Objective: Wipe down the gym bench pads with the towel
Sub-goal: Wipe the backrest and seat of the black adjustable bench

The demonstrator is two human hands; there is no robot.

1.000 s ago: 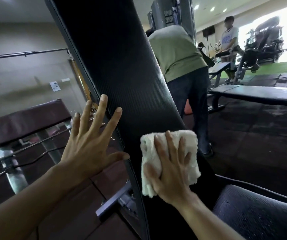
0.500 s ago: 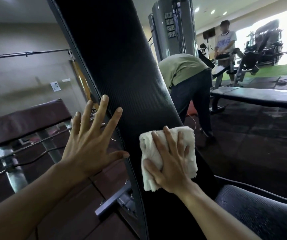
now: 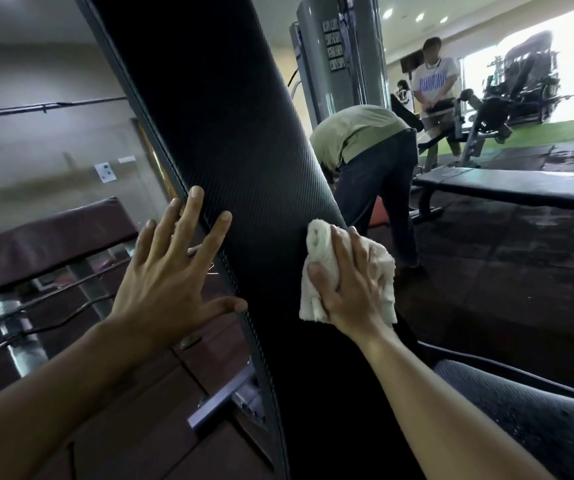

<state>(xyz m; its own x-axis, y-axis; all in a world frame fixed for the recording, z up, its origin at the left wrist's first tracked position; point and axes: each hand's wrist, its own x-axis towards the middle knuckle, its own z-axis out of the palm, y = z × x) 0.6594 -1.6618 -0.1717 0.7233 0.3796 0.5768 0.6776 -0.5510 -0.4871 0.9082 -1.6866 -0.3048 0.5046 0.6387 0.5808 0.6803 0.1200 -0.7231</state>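
Gym floor beyond the work

A person in a green shirt and dark trousers (image 3: 365, 133) bends forward by a tall grey weight-stack column (image 3: 341, 57); a long flat black bench (image 3: 507, 188) stands right; a standing person in a white patterned shirt (image 3: 434, 77) behind; a maroon padded bench (image 3: 46, 233) left.
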